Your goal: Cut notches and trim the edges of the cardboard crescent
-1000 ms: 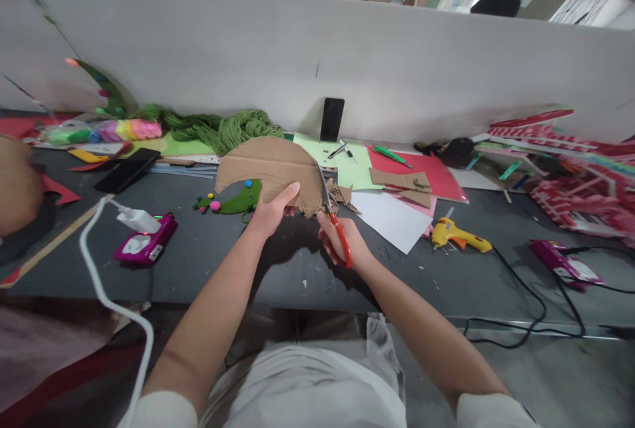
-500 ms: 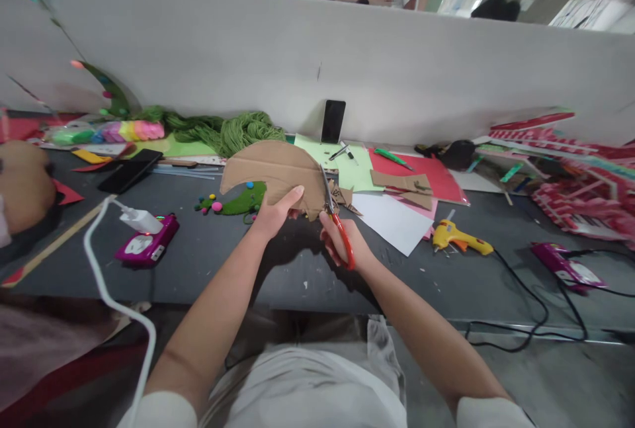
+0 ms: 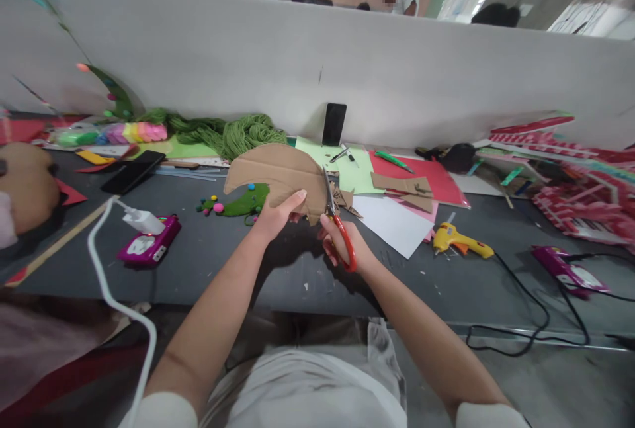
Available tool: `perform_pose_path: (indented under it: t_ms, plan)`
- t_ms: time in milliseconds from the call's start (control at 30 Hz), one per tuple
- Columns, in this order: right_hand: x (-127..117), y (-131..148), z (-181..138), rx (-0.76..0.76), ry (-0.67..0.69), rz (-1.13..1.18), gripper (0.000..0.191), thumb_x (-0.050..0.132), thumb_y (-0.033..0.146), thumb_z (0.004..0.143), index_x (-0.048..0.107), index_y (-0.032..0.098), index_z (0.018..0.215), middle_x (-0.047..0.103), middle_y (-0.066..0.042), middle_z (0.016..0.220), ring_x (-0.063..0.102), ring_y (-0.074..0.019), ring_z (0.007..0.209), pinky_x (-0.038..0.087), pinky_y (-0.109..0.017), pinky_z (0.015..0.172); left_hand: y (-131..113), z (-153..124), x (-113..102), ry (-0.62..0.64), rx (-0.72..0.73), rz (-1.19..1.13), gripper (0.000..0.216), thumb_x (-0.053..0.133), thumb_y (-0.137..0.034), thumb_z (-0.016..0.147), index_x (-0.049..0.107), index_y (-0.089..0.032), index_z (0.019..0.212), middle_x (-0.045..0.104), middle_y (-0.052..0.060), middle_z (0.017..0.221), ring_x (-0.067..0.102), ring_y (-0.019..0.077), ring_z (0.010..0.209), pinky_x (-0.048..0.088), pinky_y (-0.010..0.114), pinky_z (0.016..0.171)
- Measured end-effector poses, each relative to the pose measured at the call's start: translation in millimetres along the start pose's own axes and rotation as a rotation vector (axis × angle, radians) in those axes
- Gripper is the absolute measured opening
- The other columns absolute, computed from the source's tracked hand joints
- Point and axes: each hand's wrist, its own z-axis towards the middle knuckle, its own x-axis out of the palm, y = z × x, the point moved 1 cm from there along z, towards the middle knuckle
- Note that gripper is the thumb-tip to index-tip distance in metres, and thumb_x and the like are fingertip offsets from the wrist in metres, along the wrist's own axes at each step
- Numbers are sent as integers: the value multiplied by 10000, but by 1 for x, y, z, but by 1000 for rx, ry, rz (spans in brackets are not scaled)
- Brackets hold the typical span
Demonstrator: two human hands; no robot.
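Both are occupied: from far I see left hand (image 3: 282, 215) pinching the cardboard (image 3: 278, 167) above the table (image 3: 198, 236), right-hand fingers curled round the scissors (image 3: 340, 223) at cardboard's right edge, so I should gently turn the cardboard.

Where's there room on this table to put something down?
The dark grey tabletop is bare between the purple plastic power strip with the white plug and the left forearm. Another patch, with just tiny pale scraps, lies between the right forearm and the yellow pistol-shaped glue gun. It's crowded along the pale wall: green yarn, red paper, propped black phone.
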Motion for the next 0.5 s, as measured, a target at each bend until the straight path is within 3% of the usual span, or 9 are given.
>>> perform_pose_path:
  t_ms: [233, 500]
  plan:
    - [-5, -4, -1, -48, -9, -81, 689, 424, 818, 927, 563, 203, 648, 490, 18, 371, 440, -117, 263, 305, -218, 291, -1, 0, 0, -19, -22, -9, 333, 832, -489, 751, 723, -177, 785, 693, 31, 701, 552, 128, 494, 415, 257, 430]
    - [-3, -4, -1, -62, -15, -59, 671, 461, 823, 905, 572, 195, 694, 528, 15, 422, 450, -114, 288, 325, -225, 309, -2, -1, -1, 0, -4, 4, 342, 817, -493, 772, 700, -174, 734, 656, 22, 645, 541, 124, 482, 405, 252, 426]
